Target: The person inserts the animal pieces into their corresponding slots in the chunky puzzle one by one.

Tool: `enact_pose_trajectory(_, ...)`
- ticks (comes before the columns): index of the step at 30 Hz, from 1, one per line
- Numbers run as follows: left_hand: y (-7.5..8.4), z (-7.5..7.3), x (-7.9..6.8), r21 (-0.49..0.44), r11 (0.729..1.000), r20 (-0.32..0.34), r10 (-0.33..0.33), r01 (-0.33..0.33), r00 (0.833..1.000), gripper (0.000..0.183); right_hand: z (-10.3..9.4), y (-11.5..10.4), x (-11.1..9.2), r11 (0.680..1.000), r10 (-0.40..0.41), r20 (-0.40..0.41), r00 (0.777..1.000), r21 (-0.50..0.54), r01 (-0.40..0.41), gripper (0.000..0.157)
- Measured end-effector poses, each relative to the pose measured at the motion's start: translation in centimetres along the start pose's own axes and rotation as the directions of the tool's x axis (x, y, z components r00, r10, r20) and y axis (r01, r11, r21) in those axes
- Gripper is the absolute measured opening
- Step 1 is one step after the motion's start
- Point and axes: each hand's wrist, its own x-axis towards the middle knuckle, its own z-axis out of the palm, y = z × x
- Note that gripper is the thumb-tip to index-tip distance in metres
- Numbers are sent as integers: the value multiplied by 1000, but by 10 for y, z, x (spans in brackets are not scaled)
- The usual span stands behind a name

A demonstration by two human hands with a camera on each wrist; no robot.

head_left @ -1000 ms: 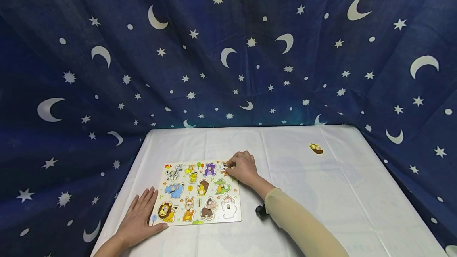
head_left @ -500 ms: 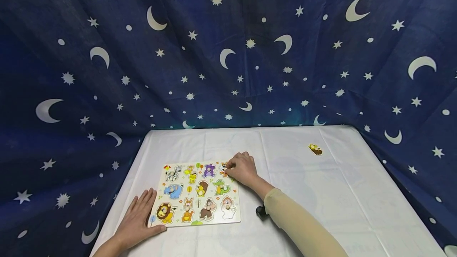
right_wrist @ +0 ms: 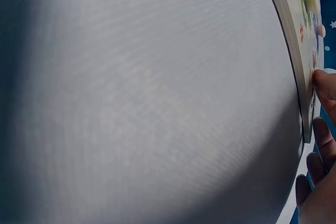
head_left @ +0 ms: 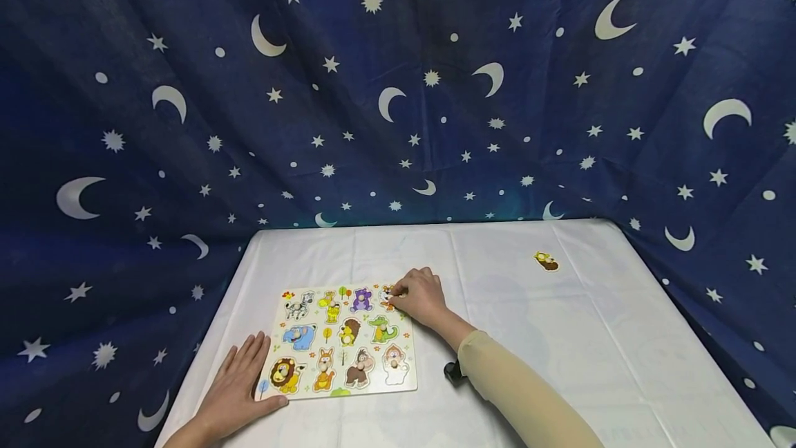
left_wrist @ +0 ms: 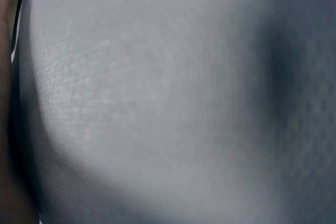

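A wooden animal peg puzzle board (head_left: 367, 393) lies on the white table. My right hand (head_left: 423, 296) reaches over its far right corner, thumb and forefinger pinching the tiger piece (head_left: 387, 298), partly hidden by the fingers. In the right wrist view, the right hand's fingers (right_wrist: 323, 140) are at the board's edge (right_wrist: 289, 40). My left hand (head_left: 236, 382) lies flat with fingers spread beside the board's left edge, its thumb along the near left corner. Other animals on the board include a lion (head_left: 284, 375), an elephant (head_left: 300, 337) and a crocodile (head_left: 382, 330).
A loose brown and yellow animal piece (head_left: 546, 261) lies far right on the white-covered table (head_left: 528, 351). A small black object (head_left: 454, 372) shows beside the right forearm. A dark blue curtain (head_left: 348, 102) with moons and stars hangs behind the table.
The head view has shifted slightly, so the scene sits a little lower and further left. Both hands keep their places, the right one still at the tiger piece.
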Motion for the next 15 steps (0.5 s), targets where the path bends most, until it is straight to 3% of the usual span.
enact_pose_trajectory(9, -5, 6, 0, 23, 999, -21, 27, -27, 999, 118, -2, 5, -3, 999, -26, -18, 1000, 47, 27, 11)
enact_pose_trajectory(15, -5, 7, -2, 11, 1000, -6, 7, -7, 1000, 118, -16, 25, -7, 996, 22, -67, 997, 93, -16, 9)
